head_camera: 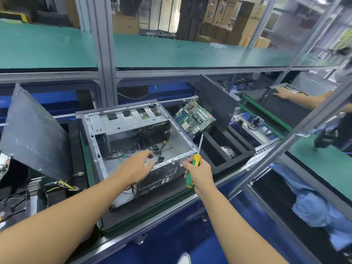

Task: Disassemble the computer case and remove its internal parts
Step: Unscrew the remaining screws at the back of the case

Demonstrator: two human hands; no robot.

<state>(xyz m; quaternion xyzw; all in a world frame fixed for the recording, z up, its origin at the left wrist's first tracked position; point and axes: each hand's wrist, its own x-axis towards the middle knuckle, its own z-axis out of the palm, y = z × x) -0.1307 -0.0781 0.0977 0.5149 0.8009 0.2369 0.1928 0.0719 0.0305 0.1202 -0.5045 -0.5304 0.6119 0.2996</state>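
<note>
Motherboard (194, 119) leans right of the case (133, 134); side panel (36, 134) stands left.

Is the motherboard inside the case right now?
No, the motherboard leans in the foam tray to the right of the case, outside it.

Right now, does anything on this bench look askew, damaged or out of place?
The motherboard rests tilted at the far end of the black foam tray, right of the computer case, rather than lying flat. A grey side panel leans at an angle on the left. No damage shows.
</note>
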